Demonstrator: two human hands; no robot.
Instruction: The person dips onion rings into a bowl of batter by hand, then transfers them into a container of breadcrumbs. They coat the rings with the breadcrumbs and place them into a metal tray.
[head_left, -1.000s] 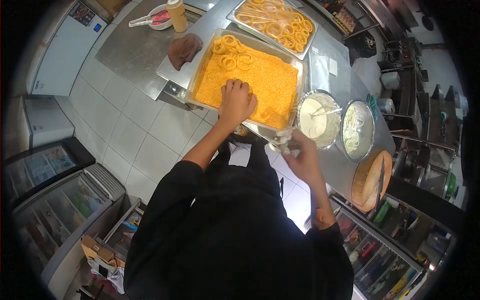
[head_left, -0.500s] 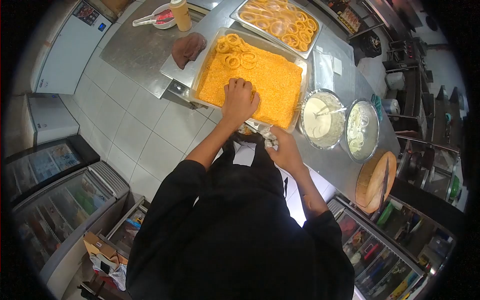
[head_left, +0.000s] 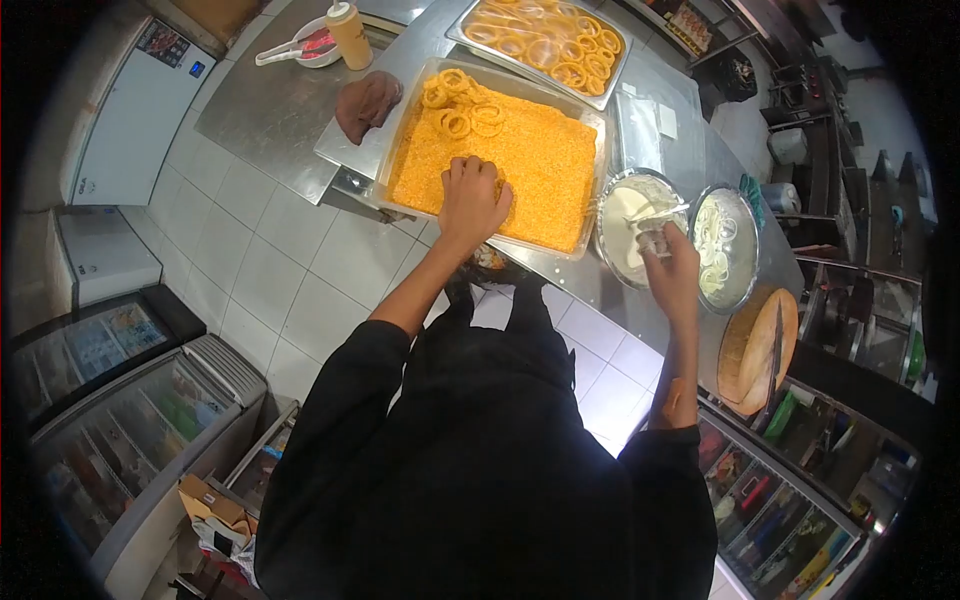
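Observation:
My left hand (head_left: 474,203) is closed, its curled fingers sunk into the orange breadcrumbs (head_left: 545,175) that fill a clear tub (head_left: 398,135). Whatever lies under those fingers is hidden. Several crumbed onion rings (head_left: 456,123) rest on the crumbs at the far left corner. My right hand (head_left: 676,268) is over the near right rim of a metal bowl of pale batter (head_left: 622,245), fingers extended. Whitish, clumpy coating covers its fingertips, and I see nothing held there. Close to those fingers a metal utensil (head_left: 660,212) leans in the batter.
A metal bowl of sliced onion rings (head_left: 712,260) stands right of the batter. Beyond the tub is a steel tray of crumbed rings (head_left: 540,45). A brown cloth (head_left: 367,105), a sauce bottle (head_left: 349,38) and a round wooden board (head_left: 752,350) with a knife surround the work.
My right hand has moved from the tub's near edge, in front of my body, right and up to the batter bowl. My left hand stays in the crumbs.

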